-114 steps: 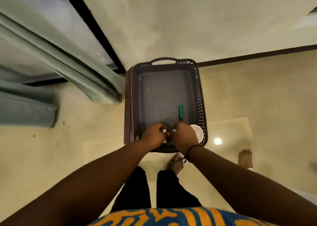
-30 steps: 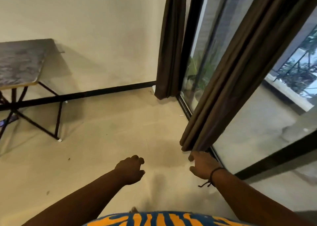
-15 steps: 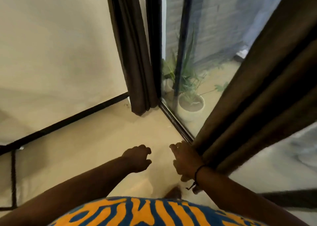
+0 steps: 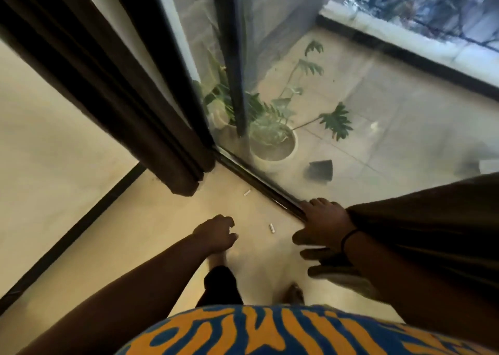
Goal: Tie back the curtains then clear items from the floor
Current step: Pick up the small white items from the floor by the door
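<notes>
1. The step in hand seems to be the first one, tying back the curtains. The person stands at the glass door (image 4: 351,98) with the right hand (image 4: 325,229) laid against the edge of the right curtain (image 4: 432,228), fingers spread and mostly straight. Whether the thumb hooks the cloth cannot be told.
2. The left hand (image 4: 216,233) hangs over the floor (image 4: 135,241), fingers loosely curled, and holds nothing.
3. The next move probably calls for gathering the folds of the right curtain into one bundle, with the left hand coming across to help; no tie or band shows.
4. The right curtain is dark brown, heavy, in thick folds, and runs off the right side of the view. The left curtain (image 4: 113,90) is of the same cloth and hangs loose in the corner.
5. Two small white items (image 4: 272,228) lie on the floor, one between the hands and the other near the door track (image 4: 256,179).
</notes>
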`<state>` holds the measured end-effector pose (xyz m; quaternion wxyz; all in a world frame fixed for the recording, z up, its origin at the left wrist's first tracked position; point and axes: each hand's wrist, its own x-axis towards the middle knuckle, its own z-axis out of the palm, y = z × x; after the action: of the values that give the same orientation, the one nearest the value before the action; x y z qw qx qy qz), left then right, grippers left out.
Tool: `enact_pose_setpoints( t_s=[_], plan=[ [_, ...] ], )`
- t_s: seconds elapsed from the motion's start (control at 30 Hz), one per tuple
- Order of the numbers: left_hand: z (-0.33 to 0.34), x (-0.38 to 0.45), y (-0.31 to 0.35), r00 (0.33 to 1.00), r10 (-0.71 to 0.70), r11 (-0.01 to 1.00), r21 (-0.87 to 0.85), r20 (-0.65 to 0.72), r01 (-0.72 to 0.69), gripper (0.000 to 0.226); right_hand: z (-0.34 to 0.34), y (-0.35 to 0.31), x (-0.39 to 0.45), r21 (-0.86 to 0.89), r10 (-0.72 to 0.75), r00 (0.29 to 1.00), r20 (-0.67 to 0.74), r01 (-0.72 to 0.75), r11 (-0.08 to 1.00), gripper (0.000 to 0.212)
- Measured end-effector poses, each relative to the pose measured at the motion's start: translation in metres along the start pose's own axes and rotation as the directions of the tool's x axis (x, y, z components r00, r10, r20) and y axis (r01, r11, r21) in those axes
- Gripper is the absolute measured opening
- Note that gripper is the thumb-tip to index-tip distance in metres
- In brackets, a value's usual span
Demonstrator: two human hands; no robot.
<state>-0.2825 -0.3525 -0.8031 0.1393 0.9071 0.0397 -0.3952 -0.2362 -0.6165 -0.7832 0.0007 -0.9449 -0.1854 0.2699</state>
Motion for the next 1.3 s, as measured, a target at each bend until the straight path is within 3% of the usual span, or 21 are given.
enact_pose_setpoints(
  t_s=[0.17,0.27,0.43,0.63,0.77,1.0,1.13,1.3],
  plan=[
    [-0.031,0.076,-0.03,0.983,0.113,0.987,0.1,0.146,-0.128,0.047,0.026,0.002,0.025,0.138,0.254,0.965,0.062,-0.261,0.955,0.042],
    [-0.04,0.124,-0.057,0.966,0.14,0.966,0.181,0.218,-0.182,0.046,0.053,-0.011,0.055,0.242,0.346,0.917,0.196,-0.388,0.889,0.043],
    [-0.036,0.205,-0.091,0.965,0.138,0.963,0.198,0.224,-0.184,0.043,0.122,-0.038,0.12,0.406,0.39,0.849,0.358,-0.517,0.754,0.04],
    [0.038,0.33,-0.114,0.985,0.03,0.988,0.145,0.172,-0.056,0.04,0.244,-0.037,0.21,0.426,0.392,0.782,0.486,-0.603,0.675,0.035],
    [0.086,0.395,-0.12,0.979,0.044,0.977,0.197,0.198,-0.084,0.042,0.315,-0.019,0.254,0.419,0.468,0.733,0.493,-0.672,0.611,0.031],
    [0.147,0.485,-0.124,0.991,0.116,0.982,0.141,0.069,-0.125,0.057,0.411,0.002,0.299,0.404,0.538,0.71,0.454,-0.703,0.586,0.019],
    [0.169,0.521,-0.128,0.991,0.129,0.982,0.139,0.022,-0.131,0.061,0.447,-0.002,0.311,0.426,0.588,0.672,0.45,-0.74,0.521,0.026],
    [0.192,0.558,-0.124,0.976,0.219,0.955,0.204,0.0,-0.214,0.058,0.481,-0.008,0.326,0.46,0.56,0.747,0.358,-0.663,0.591,0.032]
  ],
)
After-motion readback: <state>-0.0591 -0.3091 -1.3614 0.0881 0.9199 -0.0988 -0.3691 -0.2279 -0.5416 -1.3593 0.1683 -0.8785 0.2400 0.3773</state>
